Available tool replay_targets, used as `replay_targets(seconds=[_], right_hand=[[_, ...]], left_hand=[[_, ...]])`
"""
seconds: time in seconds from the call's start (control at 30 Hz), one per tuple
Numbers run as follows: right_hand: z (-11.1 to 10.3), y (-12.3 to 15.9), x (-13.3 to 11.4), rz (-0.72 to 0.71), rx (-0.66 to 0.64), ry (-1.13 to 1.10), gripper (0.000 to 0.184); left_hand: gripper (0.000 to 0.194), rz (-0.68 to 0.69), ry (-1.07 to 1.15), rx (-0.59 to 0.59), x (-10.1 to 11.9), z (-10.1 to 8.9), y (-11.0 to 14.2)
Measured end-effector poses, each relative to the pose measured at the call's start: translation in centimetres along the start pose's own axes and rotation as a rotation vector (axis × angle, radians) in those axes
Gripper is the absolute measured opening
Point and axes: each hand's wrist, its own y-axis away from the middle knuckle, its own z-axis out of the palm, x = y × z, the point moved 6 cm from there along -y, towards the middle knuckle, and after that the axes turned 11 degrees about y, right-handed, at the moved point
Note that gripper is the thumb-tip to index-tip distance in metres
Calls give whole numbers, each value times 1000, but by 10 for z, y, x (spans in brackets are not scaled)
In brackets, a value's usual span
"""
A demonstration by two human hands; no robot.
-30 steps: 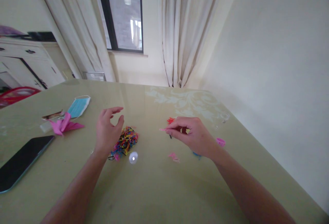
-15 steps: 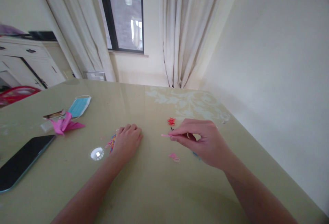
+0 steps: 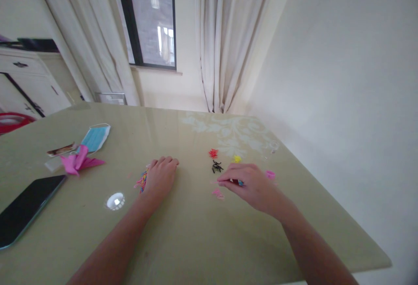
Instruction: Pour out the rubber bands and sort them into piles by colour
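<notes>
My left hand [image 3: 160, 176] lies palm down on the table, its fingers loosely bent and apart, beside a heap of mixed-colour small rubber bands [image 3: 142, 182] that it partly covers. My right hand [image 3: 250, 184] is low over the table with thumb and forefinger pinched on a small pink rubber band [image 3: 214, 182], which barely shows at the tips. Just below the fingertips is a little pile of pink bands [image 3: 218, 194]. Black bands [image 3: 216, 167], red bands [image 3: 213, 153] and yellow bands [image 3: 237, 159] form separate piles beyond it. Something blue [image 3: 241, 183] shows partly behind the right fingers.
On the left lie a phone [image 3: 31, 206], a pink folded-paper piece [image 3: 80, 161], a blue face mask [image 3: 95, 138] and a shiny clear dome [image 3: 115, 201]. A brighter pink band pile [image 3: 270, 174] sits right of my hand. The wall [image 3: 342, 102] borders the table's right side.
My right hand has come down toward the table and slightly left with the pink band, uncovering the black and yellow piles. My left hand stays by the mixed heap. The view has shifted a little.
</notes>
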Motion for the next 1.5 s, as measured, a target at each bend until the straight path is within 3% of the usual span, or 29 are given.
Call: replay_targets(seconds=[0.17,0.3,0.43,0.53,0.67,0.83,1.0,1.27,1.4,1.5], right_hand=[[62,26,31,208,-104,94,23],[80,41,38,271,-108,106,26],[78,45,40,268,-76,135,25],[66,37,37,241,3,106,25],[47,9,23,181,185,-10,26],[55,-14,14,174,390,-217,27],[71,-1,16,189,454,-307,31],[68,5,14,150,445,-319,23],[69,7,20,238,442,-432,20],[71,11,24,344,444,-602,19]], left_hand=[[31,10,47,49,4,-4,0],[30,-16,176,73,5,-4,-1],[30,-14,439,154,5,-3,-4],[19,21,822,194,9,-1,-6],[23,60,1302,72,26,6,-5],[30,102,1554,-52,49,3,4],[31,40,1570,-133,60,3,13],[35,4,1590,-207,68,12,18],[38,0,1519,-267,65,13,20],[40,32,1302,-175,51,6,16]])
